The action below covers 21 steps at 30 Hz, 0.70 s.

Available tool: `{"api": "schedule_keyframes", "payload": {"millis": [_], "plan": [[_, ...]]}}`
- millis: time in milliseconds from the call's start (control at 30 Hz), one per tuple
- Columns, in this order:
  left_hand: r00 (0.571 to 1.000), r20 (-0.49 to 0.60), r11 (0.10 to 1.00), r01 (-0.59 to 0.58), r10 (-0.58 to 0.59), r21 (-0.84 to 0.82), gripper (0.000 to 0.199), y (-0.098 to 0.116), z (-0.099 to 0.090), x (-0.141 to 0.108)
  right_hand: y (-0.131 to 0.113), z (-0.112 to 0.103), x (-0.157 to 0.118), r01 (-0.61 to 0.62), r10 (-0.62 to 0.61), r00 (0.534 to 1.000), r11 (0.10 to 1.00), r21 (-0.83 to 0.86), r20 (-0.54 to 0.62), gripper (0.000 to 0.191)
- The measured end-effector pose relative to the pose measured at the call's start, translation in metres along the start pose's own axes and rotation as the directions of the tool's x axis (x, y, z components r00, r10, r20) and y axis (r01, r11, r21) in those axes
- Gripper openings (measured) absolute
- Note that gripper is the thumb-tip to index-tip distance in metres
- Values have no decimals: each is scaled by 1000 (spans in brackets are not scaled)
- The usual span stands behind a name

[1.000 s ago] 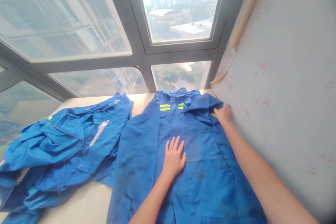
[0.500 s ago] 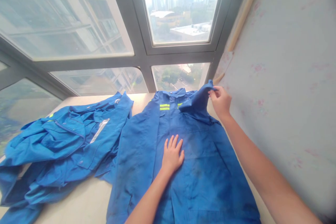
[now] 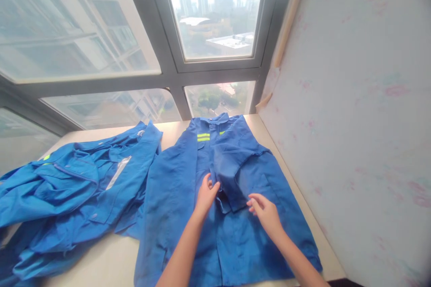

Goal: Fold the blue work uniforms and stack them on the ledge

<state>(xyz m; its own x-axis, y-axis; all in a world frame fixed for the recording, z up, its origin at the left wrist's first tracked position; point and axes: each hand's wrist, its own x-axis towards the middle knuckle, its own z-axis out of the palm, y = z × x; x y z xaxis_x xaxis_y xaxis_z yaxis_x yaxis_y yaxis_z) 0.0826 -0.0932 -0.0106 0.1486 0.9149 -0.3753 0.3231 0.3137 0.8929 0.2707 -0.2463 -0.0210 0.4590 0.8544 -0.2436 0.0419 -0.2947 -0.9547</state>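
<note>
A blue work jacket [image 3: 175,215] with yellow-green reflective strips lies front up, its collar toward the window. One sleeve [image 3: 232,166] is folded down across the jacket's front, with the cuff end near the middle. My left hand [image 3: 207,193] pinches the left edge of this sleeve, thumb and fingers close together. My right hand [image 3: 264,210] is just right of the cuff end, fingers curled with the thumb near the index finger; whether cloth is between them is too small to tell.
To the left lies a crumpled blue garment [image 3: 77,188] with a silvery strip, on the same pale surface [image 3: 104,262]. Grey-framed windows [image 3: 215,65] stand behind. A flower-patterned wall [image 3: 353,121] runs along the right side.
The sleeve has come down from the upper right onto the jacket's front. My right hand has moved down and left; my left hand, flat and spread before, now pinches the sleeve. The view has shifted right.
</note>
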Motion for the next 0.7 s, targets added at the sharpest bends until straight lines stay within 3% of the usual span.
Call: {"api": "schedule_keyframes", "payload": {"millis": [100, 200, 300, 433, 500, 567, 700], "plan": [[993, 61, 995, 100, -100, 1, 72, 14, 4, 0, -11, -24, 52, -119, 155, 980, 959, 258, -122, 39], [986, 95, 991, 137, -136, 4, 70, 21, 9, -1, -27, -38, 106, -161, 255, 959, 852, 499, -127, 26], [995, 70, 993, 57, -65, 103, 63, 20, 14, -4, -43, -42, 155, -202, 305, 947, 807, 555, -99, 17], [996, 74, 948, -75, 54, 311, 62, 15, 17, -11, -58, -41, 204, -202, 294, 950, 840, 503, -108, 17], [995, 73, 981, -74, 62, 182, 61, 17, 13, -15, -63, -43, 223, -190, 272, 955, 866, 462, -118, 21], [995, 92, 998, -24, 29, -59, 59, 23, 6, -22, -69, -48, 238, -154, 230, 963, 897, 413, -141, 22], [952, 277, 873, 244, -132, -422, 58, 39, -11, -43, -78, -58, 255, 37, 35, 969, 958, 284, -246, 21]]}}
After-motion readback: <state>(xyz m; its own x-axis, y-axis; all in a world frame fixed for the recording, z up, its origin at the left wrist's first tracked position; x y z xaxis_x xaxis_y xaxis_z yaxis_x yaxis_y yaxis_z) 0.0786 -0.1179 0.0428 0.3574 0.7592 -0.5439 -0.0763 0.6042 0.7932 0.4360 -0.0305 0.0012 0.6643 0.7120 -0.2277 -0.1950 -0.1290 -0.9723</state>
